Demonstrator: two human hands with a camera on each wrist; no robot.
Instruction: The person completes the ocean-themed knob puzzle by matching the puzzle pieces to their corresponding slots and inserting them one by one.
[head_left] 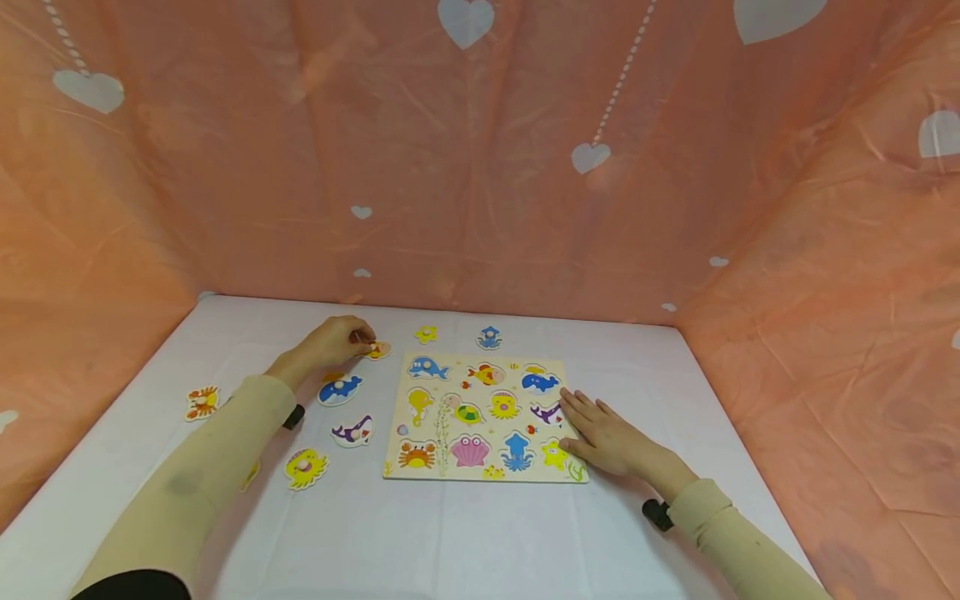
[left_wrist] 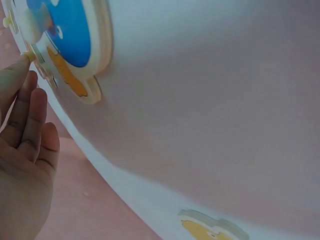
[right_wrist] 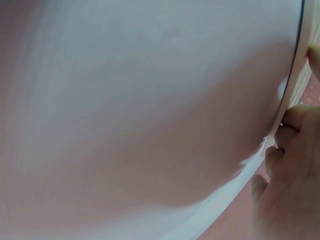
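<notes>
Puzzle board (head_left: 489,426) lies mid-table; at its three o'clock the right hand (head_left: 609,438), fingers extended, rests on the edge. Farther, at ten, the left hand (head_left: 333,342) pinches a yellow-orange piece (head_left: 382,351); beyond, at twelve, lies a squid piece (head_left: 490,338).

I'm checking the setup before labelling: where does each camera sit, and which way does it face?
Head: worn on the head, facing forward and down over the table, board and curtain; shows the left grip, right grip and sleeves.
Left wrist: on that wrist, facing across the table past the loose whale; left grip shows at left.
Right wrist: on that wrist, facing the table and the board's edge; right grip shows at right.
Head and left wrist share the loose whale.
</notes>
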